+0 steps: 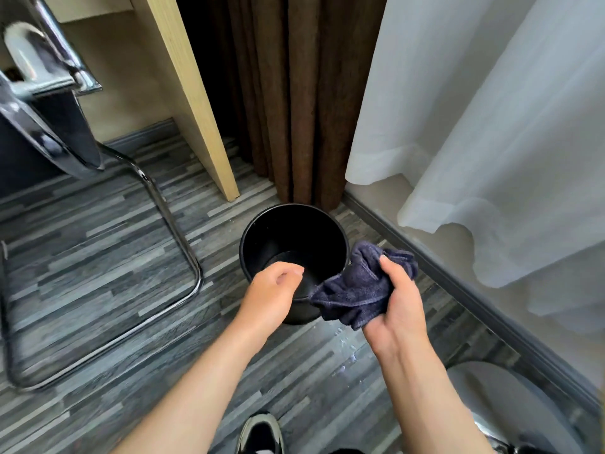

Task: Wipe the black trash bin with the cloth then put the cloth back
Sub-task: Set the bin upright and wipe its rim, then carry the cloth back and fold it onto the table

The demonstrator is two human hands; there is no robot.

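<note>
The black trash bin (288,234) stands upright on the floor in front of the brown curtain, and its inside looks bare. My right hand (397,309) grips a crumpled dark blue cloth (357,290) just above the bin's right rim. My left hand (270,294) hovers over the bin's near rim with its fingers loosely curled and nothing in them. Whether it touches the rim I cannot tell.
A chrome cantilever chair (108,244) stands to the left. A light wooden desk panel (196,103) rises behind the bin, beside the brown curtain (294,93). A white sheer curtain (491,126) hangs along the right wall. A grey round seat (501,404) is at lower right, my shoe (260,434) below.
</note>
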